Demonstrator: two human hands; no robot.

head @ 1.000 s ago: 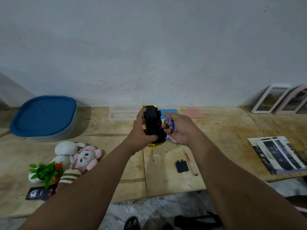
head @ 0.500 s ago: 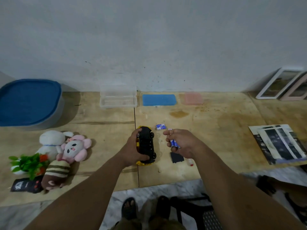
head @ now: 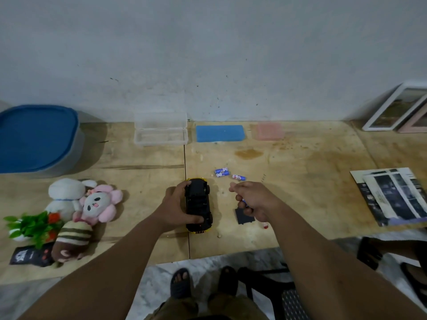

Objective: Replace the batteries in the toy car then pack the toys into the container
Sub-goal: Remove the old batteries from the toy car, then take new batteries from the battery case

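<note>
The yellow toy car [head: 197,203] lies upside down on the wooden table, its black underside up. My left hand [head: 178,207] grips it from the left side. Right of the car, my right hand [head: 253,200] is closed around a blue battery [head: 245,201], of which only a sliver shows. Three blue and white batteries [head: 227,173] lie loose on the table just beyond my right hand. The black battery cover [head: 243,217] lies under my right hand, partly hidden. At the far left stands a grey container with a blue lid [head: 34,137].
Plush toys [head: 85,204], a small potted plant [head: 30,225] and a black card [head: 30,256] lie at the left. A clear box [head: 161,132], a blue lid [head: 220,133] and a pink lid [head: 269,131] sit by the wall. Picture frames [head: 399,109] and papers [head: 392,195] are at the right.
Both hands came down from mid-air toward me. The car now rests on the table. More batteries lie loose beyond my right hand than half a second ago.
</note>
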